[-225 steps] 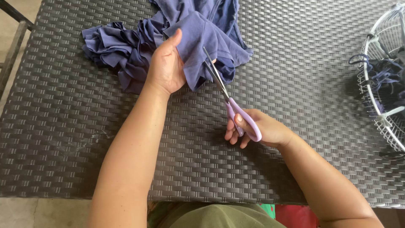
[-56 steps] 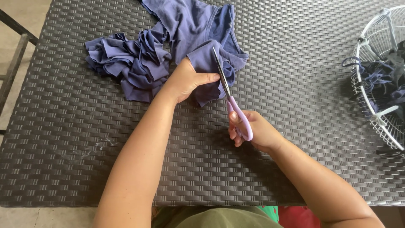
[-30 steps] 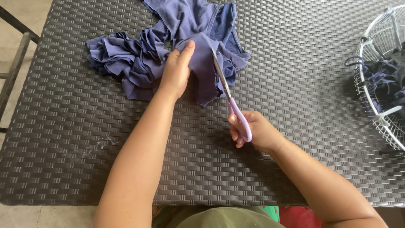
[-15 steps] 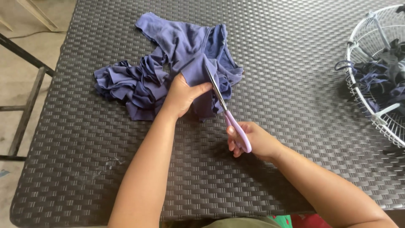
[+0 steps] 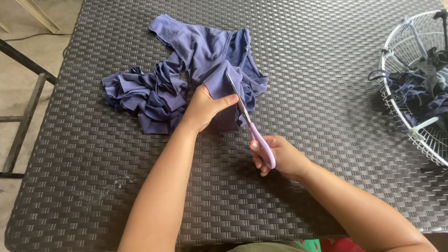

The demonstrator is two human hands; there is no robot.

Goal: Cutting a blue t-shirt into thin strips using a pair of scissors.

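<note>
Left hand (image 5: 205,108) pinches a fold of the blue cloth (image 5: 205,60) between thumb and fingers and lifts it off the desk (image 5: 303,70), while the right hand (image 5: 280,156) is closed around the lilac handles of the scissors (image 5: 249,123). The blades point up and away from the person, lying along the raised fold just beside the left thumb; whether they are parted or closed on the cloth is hard to tell. The cloth lies near the far middle of the dark woven desk, one end bunched into ruffles at the left, the other spread flat toward the far edge.

To cut well here, I judge the fold should be held taut so the blades bite cleanly rather than chew the soft knit. The left thumb sits very near the blade line, so it should stay clear to the side of the cut. Long, full strokes with the cloth fed deep into the blades would likely give a straighter edge than short snips at the tips.

At the right edge stands a white wire basket (image 5: 396,112) holding dark blue and grey cloth scraps (image 5: 420,88). No packages, labels or signs show on the desk, the basket or the floor (image 5: 28,51) at the left
</note>
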